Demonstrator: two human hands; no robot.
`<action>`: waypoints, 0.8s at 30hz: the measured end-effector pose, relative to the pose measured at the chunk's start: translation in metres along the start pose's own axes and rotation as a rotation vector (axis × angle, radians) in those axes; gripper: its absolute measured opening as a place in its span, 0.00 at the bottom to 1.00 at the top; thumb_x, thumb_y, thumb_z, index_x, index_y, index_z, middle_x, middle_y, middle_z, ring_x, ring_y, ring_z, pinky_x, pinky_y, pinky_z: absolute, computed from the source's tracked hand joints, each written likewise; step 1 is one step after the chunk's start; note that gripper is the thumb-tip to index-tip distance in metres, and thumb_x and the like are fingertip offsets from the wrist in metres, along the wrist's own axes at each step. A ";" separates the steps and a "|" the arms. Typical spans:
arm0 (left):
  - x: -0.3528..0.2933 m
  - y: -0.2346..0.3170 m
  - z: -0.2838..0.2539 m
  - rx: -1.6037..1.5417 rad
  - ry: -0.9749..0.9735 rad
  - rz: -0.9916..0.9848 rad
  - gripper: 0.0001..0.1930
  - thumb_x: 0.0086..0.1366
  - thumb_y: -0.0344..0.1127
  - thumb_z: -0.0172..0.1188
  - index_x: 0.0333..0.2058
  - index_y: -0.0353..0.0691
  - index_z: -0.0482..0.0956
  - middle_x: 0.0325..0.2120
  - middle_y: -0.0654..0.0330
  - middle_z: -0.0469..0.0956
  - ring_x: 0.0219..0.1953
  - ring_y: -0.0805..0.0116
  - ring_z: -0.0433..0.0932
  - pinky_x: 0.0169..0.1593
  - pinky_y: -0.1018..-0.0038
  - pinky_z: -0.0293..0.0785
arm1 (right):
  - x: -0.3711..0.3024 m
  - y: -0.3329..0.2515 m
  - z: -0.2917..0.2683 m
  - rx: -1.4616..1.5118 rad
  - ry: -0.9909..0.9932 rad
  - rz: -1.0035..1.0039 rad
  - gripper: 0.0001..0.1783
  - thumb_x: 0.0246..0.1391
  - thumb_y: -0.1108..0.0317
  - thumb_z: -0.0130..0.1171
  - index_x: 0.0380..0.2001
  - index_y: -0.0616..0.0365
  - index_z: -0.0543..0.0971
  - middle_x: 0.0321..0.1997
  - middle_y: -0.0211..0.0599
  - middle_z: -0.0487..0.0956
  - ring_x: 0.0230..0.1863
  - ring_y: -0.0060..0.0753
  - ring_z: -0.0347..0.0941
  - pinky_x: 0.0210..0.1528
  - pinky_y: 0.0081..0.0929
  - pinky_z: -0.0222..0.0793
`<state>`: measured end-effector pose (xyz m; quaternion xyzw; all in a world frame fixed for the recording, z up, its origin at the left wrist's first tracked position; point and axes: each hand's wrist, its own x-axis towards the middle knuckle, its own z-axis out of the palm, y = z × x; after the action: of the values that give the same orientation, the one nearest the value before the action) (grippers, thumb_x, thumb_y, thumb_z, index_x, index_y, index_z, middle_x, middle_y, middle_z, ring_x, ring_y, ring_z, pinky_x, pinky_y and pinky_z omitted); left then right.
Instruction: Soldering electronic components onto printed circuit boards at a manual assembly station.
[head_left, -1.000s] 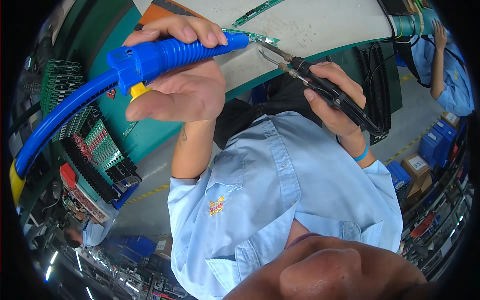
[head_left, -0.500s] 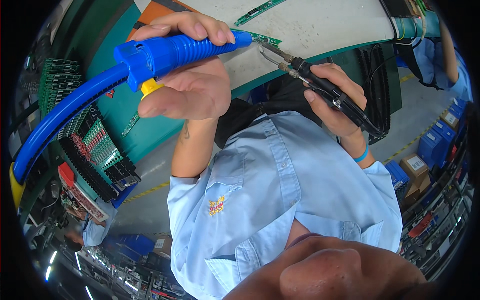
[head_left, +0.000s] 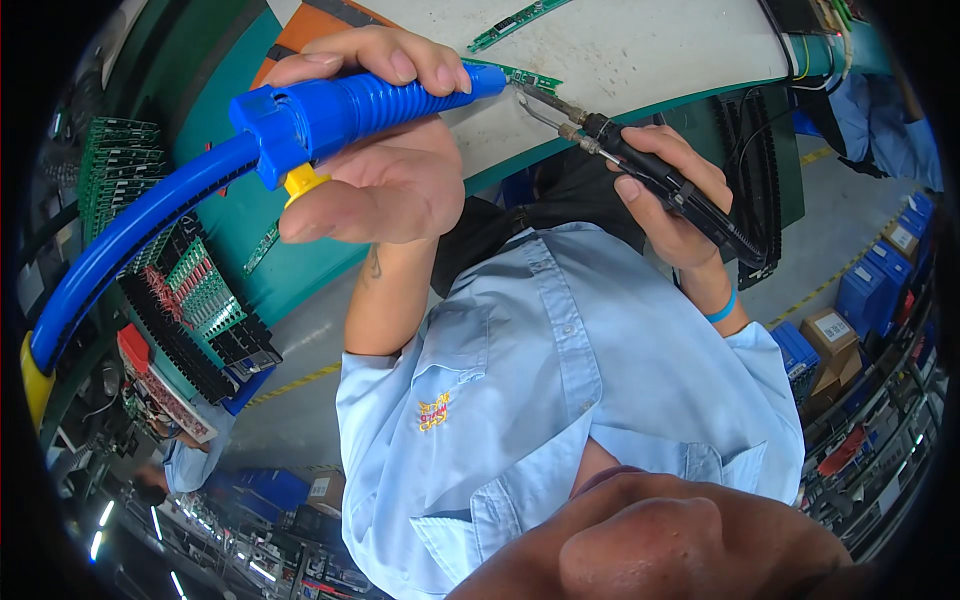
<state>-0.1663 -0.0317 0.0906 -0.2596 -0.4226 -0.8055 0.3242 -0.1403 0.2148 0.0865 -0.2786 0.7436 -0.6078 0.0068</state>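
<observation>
My left hand (head_left: 400, 185) grips a blue ribbed hose nozzle (head_left: 385, 108), its fingers over the top and its thumb stretched out below near a yellow lever (head_left: 302, 183). The nozzle narrows to a mouth beside a green circuit board (head_left: 532, 80) on the bench. In my right hand (head_left: 680, 190) is a pair of black soldering tweezers (head_left: 650, 165), held between thumb and fingers. Its two metal tips are apart and reach the board's near edge by the nozzle mouth. I cannot tell whether they touch the board. The nozzle hides part of the board.
Another green circuit board (head_left: 515, 25) lies farther back on the white mat (head_left: 660, 50). The blue hose (head_left: 150, 205) arcs off to the left, over racks of circuit boards (head_left: 205, 290). Black cable (head_left: 745, 130) hangs at the right. Co-workers are at both sides.
The hose and nozzle have shifted very slightly right. My right thumb has moved a little on the tweezers. At the far right, the co-worker's arm has shifted.
</observation>
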 end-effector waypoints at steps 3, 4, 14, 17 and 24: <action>-0.001 0.000 0.001 0.023 -0.008 0.017 0.49 0.57 0.86 0.32 0.54 0.48 0.69 0.37 0.55 0.73 0.32 0.63 0.75 0.34 0.65 0.76 | 0.000 0.001 0.000 0.036 0.006 0.011 0.22 0.48 0.76 0.65 0.49 0.71 0.78 0.32 0.47 0.83 0.32 0.34 0.74 0.39 0.28 0.68; -0.002 0.001 0.001 0.021 -0.005 0.017 0.49 0.56 0.86 0.32 0.54 0.48 0.69 0.37 0.55 0.73 0.32 0.63 0.75 0.34 0.65 0.75 | 0.000 0.001 0.000 0.029 0.004 0.013 0.22 0.48 0.76 0.65 0.49 0.71 0.78 0.32 0.47 0.83 0.32 0.34 0.74 0.39 0.28 0.68; -0.003 0.000 0.003 0.037 -0.022 0.012 0.50 0.55 0.87 0.33 0.55 0.48 0.69 0.38 0.55 0.72 0.31 0.63 0.74 0.33 0.65 0.75 | 0.001 0.003 0.001 0.117 0.036 0.029 0.23 0.49 0.77 0.64 0.50 0.71 0.78 0.33 0.46 0.83 0.32 0.33 0.74 0.37 0.25 0.68; -0.004 -0.001 0.003 0.027 -0.007 0.007 0.50 0.54 0.88 0.32 0.55 0.48 0.69 0.37 0.55 0.73 0.31 0.63 0.75 0.33 0.65 0.75 | 0.001 0.004 0.001 0.154 0.057 0.032 0.22 0.47 0.79 0.67 0.48 0.69 0.80 0.37 0.45 0.84 0.32 0.33 0.79 0.37 0.21 0.74; -0.003 -0.004 -0.002 0.069 -0.101 0.046 0.51 0.54 0.88 0.31 0.54 0.48 0.69 0.35 0.56 0.74 0.32 0.63 0.76 0.32 0.66 0.76 | -0.001 0.002 0.001 0.200 0.085 0.099 0.22 0.46 0.80 0.68 0.48 0.68 0.80 0.39 0.46 0.84 0.33 0.32 0.80 0.37 0.20 0.75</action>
<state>-0.1677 -0.0310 0.0854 -0.2982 -0.4596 -0.7688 0.3298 -0.1400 0.2148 0.0839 -0.2135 0.6917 -0.6891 0.0331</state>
